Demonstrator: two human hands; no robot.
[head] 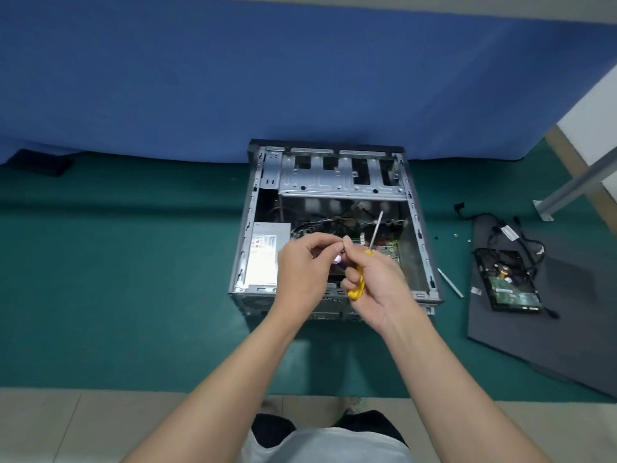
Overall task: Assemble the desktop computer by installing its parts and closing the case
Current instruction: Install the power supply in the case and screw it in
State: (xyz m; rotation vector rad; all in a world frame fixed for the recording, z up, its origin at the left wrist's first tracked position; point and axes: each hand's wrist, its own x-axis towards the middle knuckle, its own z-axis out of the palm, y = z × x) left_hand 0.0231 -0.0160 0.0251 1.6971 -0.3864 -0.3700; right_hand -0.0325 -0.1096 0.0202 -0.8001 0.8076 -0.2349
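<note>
An open grey desktop case (419,225) lies on the green mat, with a silver power supply (263,259) inside at the left, a drive cage (337,177) at the far end and a green motherboard (389,250) under cables. Both hands hover over the case's near half. My right hand (377,289) grips a yellow-handled screwdriver (355,285), its shaft pointing up and away. My left hand (305,265) pinches a small item at its fingertips, touching the right hand's fingers. The item is too small to identify.
A dark side panel (534,335) lies to the right, carrying a hard drive (507,285) and black cables (521,235). A second slim tool (450,283) and a few small screws (455,234) lie on the mat between case and panel. A blue partition stands behind.
</note>
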